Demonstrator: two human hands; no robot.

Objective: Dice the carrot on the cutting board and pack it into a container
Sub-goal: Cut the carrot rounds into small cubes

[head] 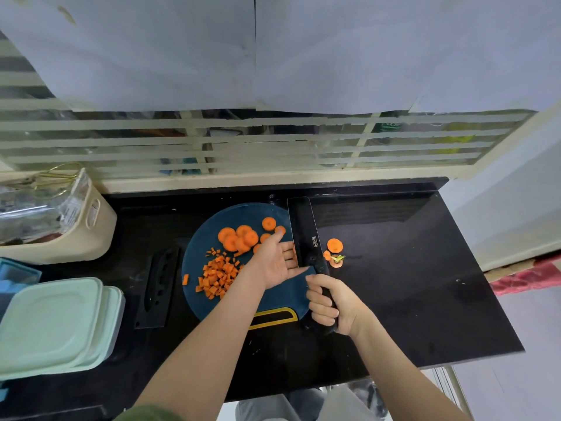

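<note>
Far to the left of both grips, a beige basket (100,226) of clear packaging is running out of frame, and below it a blue tub (15,278) is showing only a corner. Two mint-green lidded containers (57,323) are sitting stacked beside it, partly cut off at the frame's edge. A black knife sheath (158,287) is lying between them and the blue cutting board (206,238). On the board, diced carrot (217,276) is lying piled just left of the left grip (277,262), with carrot rounds (238,238) bunched beyond it. The left grip is lying spread, fingers straight and reaching against the flat of the knife (303,226); something orange is showing between the fingers, too hidden to make out. The right grip (331,305) is wrapping curled fingers round the knife's black handle, covering most of it. Right of the blade, one loose round (334,245) and a carrot top (336,262) are lying on the black tabletop (409,268).
</note>
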